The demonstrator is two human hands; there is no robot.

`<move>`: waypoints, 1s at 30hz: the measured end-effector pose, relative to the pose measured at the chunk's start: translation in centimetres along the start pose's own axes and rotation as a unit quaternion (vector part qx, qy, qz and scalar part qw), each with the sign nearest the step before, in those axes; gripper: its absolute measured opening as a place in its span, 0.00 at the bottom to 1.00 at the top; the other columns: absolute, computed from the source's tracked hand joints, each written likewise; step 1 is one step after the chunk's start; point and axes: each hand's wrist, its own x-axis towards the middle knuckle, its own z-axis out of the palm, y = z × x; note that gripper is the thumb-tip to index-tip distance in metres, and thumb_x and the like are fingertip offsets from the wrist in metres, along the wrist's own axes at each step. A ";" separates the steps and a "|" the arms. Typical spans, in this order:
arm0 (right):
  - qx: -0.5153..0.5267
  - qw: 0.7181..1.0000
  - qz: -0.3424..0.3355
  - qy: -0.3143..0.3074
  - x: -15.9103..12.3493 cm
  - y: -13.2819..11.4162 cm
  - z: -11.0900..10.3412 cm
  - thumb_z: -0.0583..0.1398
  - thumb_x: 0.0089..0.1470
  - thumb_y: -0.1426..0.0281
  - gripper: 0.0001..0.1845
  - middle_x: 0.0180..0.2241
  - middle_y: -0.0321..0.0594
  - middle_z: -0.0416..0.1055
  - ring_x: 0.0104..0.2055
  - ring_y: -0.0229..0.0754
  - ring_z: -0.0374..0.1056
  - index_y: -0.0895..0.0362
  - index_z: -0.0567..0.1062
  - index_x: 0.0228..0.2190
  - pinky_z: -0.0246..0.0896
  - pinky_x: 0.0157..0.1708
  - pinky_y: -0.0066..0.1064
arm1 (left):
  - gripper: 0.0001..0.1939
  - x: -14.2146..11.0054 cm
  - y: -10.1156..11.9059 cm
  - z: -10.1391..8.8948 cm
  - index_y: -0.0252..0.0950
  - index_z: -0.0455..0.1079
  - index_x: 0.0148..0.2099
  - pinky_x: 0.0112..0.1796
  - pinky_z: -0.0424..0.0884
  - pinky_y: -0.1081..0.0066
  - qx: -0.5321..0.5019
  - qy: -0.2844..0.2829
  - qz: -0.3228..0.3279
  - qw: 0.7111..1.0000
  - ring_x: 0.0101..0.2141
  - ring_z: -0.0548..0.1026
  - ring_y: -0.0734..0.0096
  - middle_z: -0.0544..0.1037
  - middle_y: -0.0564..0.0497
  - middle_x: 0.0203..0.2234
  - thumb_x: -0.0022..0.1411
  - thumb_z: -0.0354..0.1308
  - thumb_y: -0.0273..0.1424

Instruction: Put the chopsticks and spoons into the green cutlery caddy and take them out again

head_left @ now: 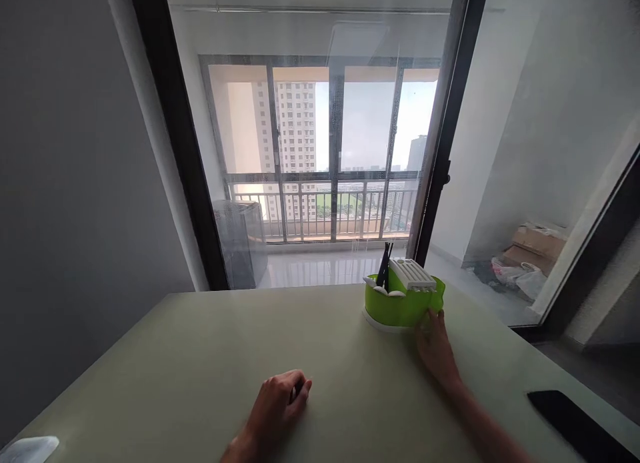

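2 hands: mine, on the table (pixel 200 356).
Right hand (pixel 434 346): gripped the green holder (pixel 400 306).
Left hand (pixel 280 403): curled shut, empty.
Holder: not yet lifted.

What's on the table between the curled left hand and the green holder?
Nothing: the head view shows bare table between the left hand and green holder.

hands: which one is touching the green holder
The right hand touches the green holder at its near right side. The left hand rests curled on the bare table, well apart from it.
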 end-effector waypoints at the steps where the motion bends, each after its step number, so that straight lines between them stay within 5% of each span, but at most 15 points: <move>1: 0.003 1.000 0.000 -0.021 -0.2 0.1 0.0 0.52 0.60 0.52 0.41 0.72 0.54 0.46 0.72 0.57 0.49 0.60 0.57 0.68 0.58 0.61 0.45 | 0.23 0.0 -0.1 0.1 0.38 0.65 0.29 0.29 0.59 0.72 0.000 -0.001 0.002 1.000 0.25 0.67 0.72 0.73 0.53 0.24 0.72 0.42 0.44; 6: 0.013 0.997 0.016 -0.075 -1.1 -0.5 -0.3 0.49 0.62 0.52 0.42 0.74 0.53 0.35 0.73 0.61 0.42 0.57 0.49 0.70 0.55 0.63 0.52 | 0.23 0.2 -0.3 0.3 0.38 0.65 0.30 0.29 0.59 0.72 0.005 0.002 -0.002 1.000 0.25 0.67 0.71 0.73 0.53 0.23 0.72 0.42 0.45; 17: 0.003 0.994 -0.002 -0.108 -3.8 -4.6 0.0 0.51 0.64 0.53 0.38 0.74 0.50 0.35 0.71 0.59 0.51 0.53 0.51 0.70 0.65 0.57 0.48 | 0.22 0.3 -0.4 0.6 0.38 0.67 0.29 0.29 0.58 0.72 0.005 0.019 -0.006 1.000 0.24 0.68 0.71 0.73 0.53 0.22 0.71 0.43 0.43; 23: -0.009 0.989 -0.004 -0.149 -6.1 -7.9 0.1 0.51 0.64 0.57 0.38 0.74 0.48 0.34 0.63 0.60 0.65 0.48 0.49 0.71 0.72 0.47 0.47 | 0.20 0.3 0.1 0.5 0.38 0.66 0.29 0.28 0.57 0.72 0.025 0.019 -0.016 0.999 0.24 0.68 0.71 0.73 0.54 0.23 0.71 0.44 0.40; 30: -0.021 0.987 -0.039 -0.154 -9.2 -11.6 0.9 0.54 0.61 0.65 0.38 0.74 0.51 0.37 0.60 0.61 0.69 0.46 0.53 0.69 0.72 0.47 0.49 | 0.17 0.2 -0.1 0.9 0.40 0.67 0.31 0.32 0.61 0.71 0.014 0.042 -0.030 0.999 0.27 0.72 0.70 0.77 0.53 0.27 0.71 0.45 0.39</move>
